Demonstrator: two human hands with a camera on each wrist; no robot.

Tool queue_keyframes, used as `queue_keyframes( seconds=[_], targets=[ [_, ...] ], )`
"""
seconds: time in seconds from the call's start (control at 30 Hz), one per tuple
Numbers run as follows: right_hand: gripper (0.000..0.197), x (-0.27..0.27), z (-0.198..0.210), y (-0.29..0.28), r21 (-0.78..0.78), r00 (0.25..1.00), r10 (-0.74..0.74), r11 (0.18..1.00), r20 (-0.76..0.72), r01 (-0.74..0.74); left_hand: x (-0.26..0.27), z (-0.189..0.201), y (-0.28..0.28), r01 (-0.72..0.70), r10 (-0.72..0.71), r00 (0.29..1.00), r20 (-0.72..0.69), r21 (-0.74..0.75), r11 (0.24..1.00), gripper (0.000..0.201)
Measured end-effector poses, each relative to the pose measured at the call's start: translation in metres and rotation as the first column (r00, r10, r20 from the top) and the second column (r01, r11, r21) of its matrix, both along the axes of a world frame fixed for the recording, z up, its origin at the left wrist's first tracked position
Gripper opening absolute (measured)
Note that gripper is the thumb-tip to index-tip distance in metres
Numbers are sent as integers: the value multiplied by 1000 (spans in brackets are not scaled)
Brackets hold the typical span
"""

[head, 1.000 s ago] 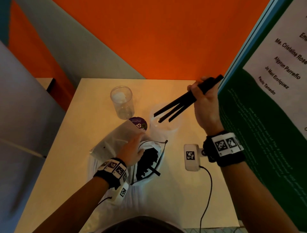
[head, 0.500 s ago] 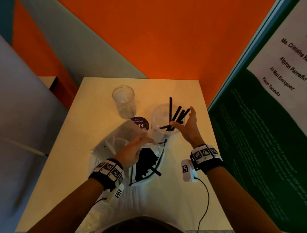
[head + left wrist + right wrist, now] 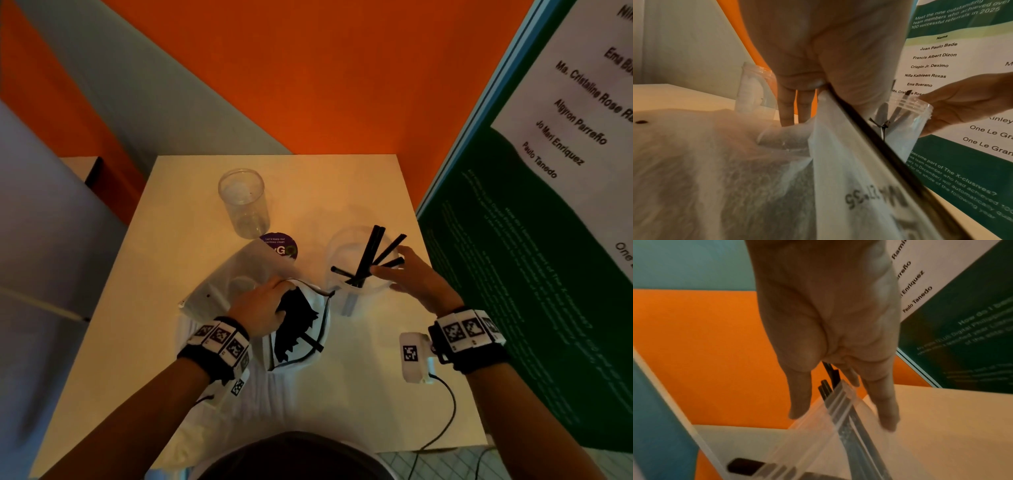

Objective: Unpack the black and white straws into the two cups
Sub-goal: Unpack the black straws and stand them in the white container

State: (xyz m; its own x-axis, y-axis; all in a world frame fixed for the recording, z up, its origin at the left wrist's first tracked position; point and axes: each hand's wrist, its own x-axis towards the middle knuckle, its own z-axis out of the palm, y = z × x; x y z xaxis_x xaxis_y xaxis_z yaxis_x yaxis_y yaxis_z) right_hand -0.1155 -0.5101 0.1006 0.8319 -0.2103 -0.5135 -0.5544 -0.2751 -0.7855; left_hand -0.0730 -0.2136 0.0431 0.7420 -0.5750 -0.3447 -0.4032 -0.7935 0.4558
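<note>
Two clear cups stand on the table. The far cup (image 3: 245,202) holds no straws. The near right cup (image 3: 359,274) has several black straws (image 3: 371,251) leaning in it. My right hand (image 3: 394,270) touches that cup's rim with straight, spread fingers (image 3: 885,410) and holds nothing. A white drawstring bag (image 3: 320,318) lies open in front of me with more black straws (image 3: 294,322) inside. My left hand (image 3: 279,298) pinches the bag's corded rim (image 3: 830,100) between thumb and finger. No white straws are plainly visible.
A translucent white pouch (image 3: 219,284) lies left of the bag, half over a purple round sticker (image 3: 279,245). A green poster board (image 3: 513,274) stands close along the table's right edge. A white tagged device (image 3: 414,356) with a cable hangs at my right wrist.
My right hand came down from beside the poster and let the bundle of black straws go into the near right cup. Its fingers now lie at the rim. The left hand stays on the bag.
</note>
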Motion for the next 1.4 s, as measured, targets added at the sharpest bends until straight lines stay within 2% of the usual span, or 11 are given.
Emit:
queue_keyframes(
  seconds=[0.1,0.2,0.27,0.37,0.5,0.63,0.8,0.9,1.03,1.23,1.4],
  targets=[
    [83,-19,23,12,-315,975,1,946,222,71,-1,1,1,26,-26,1000,-10,-23,999,63],
    [46,-40,53,49,-559,764,230,805,603,199,-3,2,1,27,-28,1000,-8,-69,997,66],
    [26,-50,63,76,-593,640,379,791,669,151,-3,4,2,10,-12,1000,-12,-135,991,66],
    [17,-52,55,111,-561,701,607,750,374,-350,-2,11,3,-7,7,1000,-3,-207,978,66],
    [43,-40,16,137,-562,559,797,362,-226,-743,11,37,6,36,-9,994,105,-250,968,56],
    [56,-27,6,150,-617,618,785,510,49,-599,33,89,27,-26,72,985,158,-276,961,48],
    [48,-13,20,156,-663,540,741,640,399,-388,42,132,39,6,90,972,216,-406,914,58],
    [56,-10,9,154,-647,561,799,548,218,-530,22,101,23,92,-90,996,23,-321,943,48],
    [67,-20,-21,148,-527,534,809,352,-244,-774,2,48,13,44,-43,999,9,-173,984,54],
    [42,-17,-54,158,-561,669,741,529,-62,-637,-4,28,-1,69,-76,996,-45,-146,987,57],
    [48,-8,-81,169,-710,718,683,442,-130,-549,-1,34,-4,167,-155,981,114,-108,980,57]
  ],
)
